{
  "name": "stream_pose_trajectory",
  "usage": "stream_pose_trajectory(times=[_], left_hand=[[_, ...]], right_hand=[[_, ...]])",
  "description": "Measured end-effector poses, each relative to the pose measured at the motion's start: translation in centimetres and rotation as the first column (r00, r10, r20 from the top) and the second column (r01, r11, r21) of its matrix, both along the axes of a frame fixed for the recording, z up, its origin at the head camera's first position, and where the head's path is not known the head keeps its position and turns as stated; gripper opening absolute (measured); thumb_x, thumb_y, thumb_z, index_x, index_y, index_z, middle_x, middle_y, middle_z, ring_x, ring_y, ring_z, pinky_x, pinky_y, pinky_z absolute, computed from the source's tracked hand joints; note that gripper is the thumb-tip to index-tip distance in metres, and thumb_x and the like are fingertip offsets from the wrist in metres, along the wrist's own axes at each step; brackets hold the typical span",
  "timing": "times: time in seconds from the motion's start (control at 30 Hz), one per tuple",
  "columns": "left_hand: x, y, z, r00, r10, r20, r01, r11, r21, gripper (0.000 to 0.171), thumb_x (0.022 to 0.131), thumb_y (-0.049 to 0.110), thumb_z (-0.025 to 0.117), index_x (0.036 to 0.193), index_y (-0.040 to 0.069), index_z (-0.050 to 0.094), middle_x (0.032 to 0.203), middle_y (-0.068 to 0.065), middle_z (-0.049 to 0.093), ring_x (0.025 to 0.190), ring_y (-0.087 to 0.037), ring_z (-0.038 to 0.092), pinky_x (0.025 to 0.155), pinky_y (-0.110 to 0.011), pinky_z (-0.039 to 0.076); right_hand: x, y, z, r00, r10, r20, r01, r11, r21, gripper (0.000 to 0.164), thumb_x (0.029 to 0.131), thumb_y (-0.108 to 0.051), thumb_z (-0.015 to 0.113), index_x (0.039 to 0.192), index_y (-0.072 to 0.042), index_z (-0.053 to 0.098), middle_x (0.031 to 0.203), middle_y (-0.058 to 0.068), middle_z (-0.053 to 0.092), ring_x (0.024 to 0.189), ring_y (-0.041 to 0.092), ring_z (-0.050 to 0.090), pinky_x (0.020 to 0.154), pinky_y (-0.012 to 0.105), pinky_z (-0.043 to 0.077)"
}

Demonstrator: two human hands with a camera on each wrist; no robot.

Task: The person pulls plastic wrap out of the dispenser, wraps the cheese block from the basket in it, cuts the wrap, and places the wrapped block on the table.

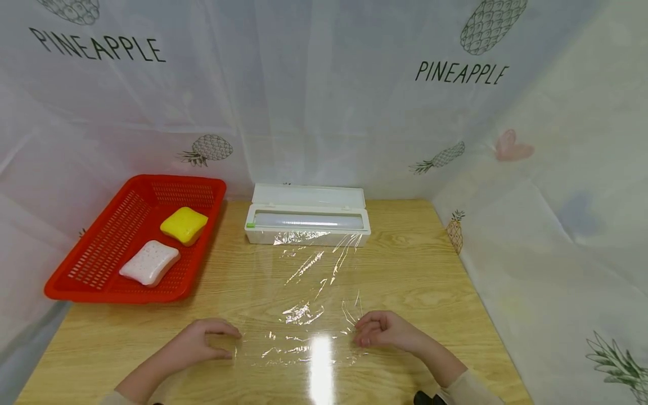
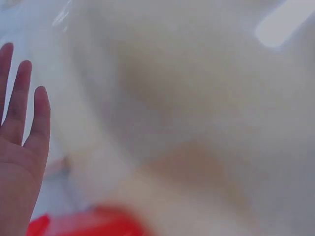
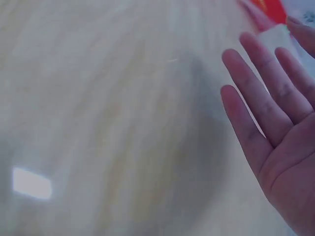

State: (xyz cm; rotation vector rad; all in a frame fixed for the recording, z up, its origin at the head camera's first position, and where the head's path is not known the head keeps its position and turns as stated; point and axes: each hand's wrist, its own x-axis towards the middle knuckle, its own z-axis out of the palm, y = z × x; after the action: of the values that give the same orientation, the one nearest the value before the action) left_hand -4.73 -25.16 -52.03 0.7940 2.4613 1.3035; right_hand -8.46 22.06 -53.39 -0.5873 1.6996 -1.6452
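A sheet of clear cling film (image 1: 304,312) stretches over the wooden table from a white cling film box (image 1: 309,237) at the back. The box's lid (image 1: 309,196) stands raised, and a pale roll (image 1: 304,220) shows inside. By the film's front left side is my left hand (image 1: 194,346), its thumb and fingers apart; in the left wrist view the fingers of that hand (image 2: 19,137) look straight. At the film's front right edge is my right hand (image 1: 387,332), with loosely bent fingers. Its palm and spread fingers (image 3: 275,103) show in the right wrist view, holding nothing.
Left of the box, a red plastic basket (image 1: 108,297) holds a yellow sponge (image 1: 183,225) and a white speckled sponge (image 1: 149,262). A pineapple-printed curtain (image 1: 324,101) hangs behind the wooden table (image 1: 430,270) and along its sides. Light glares off the tabletop near the front.
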Motion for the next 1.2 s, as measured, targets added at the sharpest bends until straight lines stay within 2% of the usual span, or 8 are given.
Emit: stream_pose_trajectory(times=[0.2, 0.33, 0.43, 0.57, 0.67, 0.73, 0.93, 1.2], left_hand=[[-3.2, -2.8, 5.8, 0.969, 0.214, -0.126, -0.229, 0.965, -0.128, 0.03, 0.081, 0.03, 0.08, 0.11, 0.022, 0.072, 0.107, 0.011, 0.069, 0.102, -0.011, 0.061, 0.085, -0.031, 0.051], [-5.6, -5.1, 8.9, 0.94, 0.329, -0.095, -0.342, 0.913, -0.221, 0.041, 0.084, 0.036, 0.077, 0.118, 0.016, 0.069, 0.108, 0.003, 0.068, 0.104, -0.022, 0.06, 0.082, -0.028, 0.051], [-7.3, -6.8, 10.0, 0.925, 0.377, -0.039, -0.374, 0.891, -0.258, 0.049, 0.086, 0.037, 0.075, 0.123, 0.008, 0.065, 0.107, -0.006, 0.066, 0.099, -0.029, 0.062, 0.072, -0.029, 0.054], [-9.3, -9.4, 9.7, 0.923, 0.385, -0.017, -0.37, 0.873, -0.319, 0.054, 0.084, 0.035, 0.077, 0.123, 0.001, 0.063, 0.101, -0.009, 0.065, 0.091, -0.029, 0.062, 0.066, -0.029, 0.054], [-10.4, -11.2, 9.1, 0.938, 0.347, 0.006, -0.319, 0.867, -0.383, 0.054, 0.083, 0.031, 0.079, 0.122, -0.002, 0.062, 0.095, -0.006, 0.064, 0.087, -0.025, 0.058, 0.066, -0.029, 0.053], [-10.9, -12.3, 8.7, 0.944, 0.32, 0.076, -0.264, 0.875, -0.405, 0.054, 0.083, 0.027, 0.078, 0.123, -0.004, 0.06, 0.094, -0.006, 0.063, 0.085, -0.024, 0.056, 0.066, -0.031, 0.054], [-11.3, -14.6, 7.8, 0.921, 0.271, 0.281, -0.129, 0.89, -0.437, 0.057, 0.085, 0.024, 0.076, 0.129, -0.006, 0.054, 0.096, -0.008, 0.061, 0.086, -0.023, 0.054, 0.075, -0.035, 0.052], [-11.1, -16.7, 6.3, 0.921, 0.254, 0.297, -0.072, 0.857, -0.511, 0.062, 0.086, 0.028, 0.075, 0.133, -0.005, 0.052, 0.114, -0.028, 0.053, 0.101, -0.042, 0.044, 0.087, -0.062, 0.043]], right_hand=[[-2.6, -2.1, 3.4, 0.988, -0.047, -0.149, 0.044, 0.999, -0.026, 0.04, 0.088, 0.005, 0.063, 0.121, 0.022, 0.048, 0.109, 0.039, 0.059, 0.101, 0.047, 0.061, 0.085, 0.036, 0.055], [-4.1, -3.9, 4.9, 0.978, -0.076, -0.193, 0.071, 0.997, -0.033, 0.037, 0.089, 0.003, 0.065, 0.122, 0.014, 0.054, 0.112, 0.029, 0.063, 0.106, 0.052, 0.057, 0.087, 0.035, 0.054], [-4.8, -5.3, 5.5, 0.978, -0.086, -0.19, 0.082, 0.996, -0.033, 0.037, 0.089, 0.001, 0.067, 0.123, 0.011, 0.055, 0.113, 0.024, 0.065, 0.108, 0.051, 0.056, 0.088, 0.037, 0.054], [-5.4, -7.2, 5.7, 0.979, -0.087, -0.187, 0.079, 0.996, -0.048, 0.039, 0.088, 0.002, 0.068, 0.123, 0.011, 0.055, 0.112, 0.024, 0.065, 0.108, 0.047, 0.058, 0.088, 0.038, 0.053], [-5.6, -8.4, 5.6, 0.978, -0.084, -0.19, 0.072, 0.995, -0.065, 0.038, 0.087, 0.005, 0.067, 0.122, 0.012, 0.056, 0.112, 0.026, 0.065, 0.106, 0.049, 0.058, 0.088, 0.036, 0.053], [-5.7, -9.0, 5.3, 0.98, -0.083, -0.178, 0.07, 0.994, -0.079, 0.038, 0.086, 0.007, 0.067, 0.122, 0.013, 0.056, 0.111, 0.027, 0.064, 0.106, 0.05, 0.057, 0.088, 0.036, 0.053], [-5.8, -10.4, 4.2, 0.989, -0.081, -0.123, 0.071, 0.994, -0.088, 0.038, 0.086, 0.008, 0.065, 0.122, 0.013, 0.056, 0.112, 0.028, 0.063, 0.107, 0.052, 0.056, 0.088, 0.039, 0.053], [-5.7, -11.4, 3.1, 0.993, -0.09, -0.078, 0.085, 0.994, -0.064, 0.042, 0.084, 0.007, 0.065, 0.123, 0.015, 0.053, 0.112, 0.026, 0.064, 0.109, 0.058, 0.051, 0.091, 0.049, 0.051]])
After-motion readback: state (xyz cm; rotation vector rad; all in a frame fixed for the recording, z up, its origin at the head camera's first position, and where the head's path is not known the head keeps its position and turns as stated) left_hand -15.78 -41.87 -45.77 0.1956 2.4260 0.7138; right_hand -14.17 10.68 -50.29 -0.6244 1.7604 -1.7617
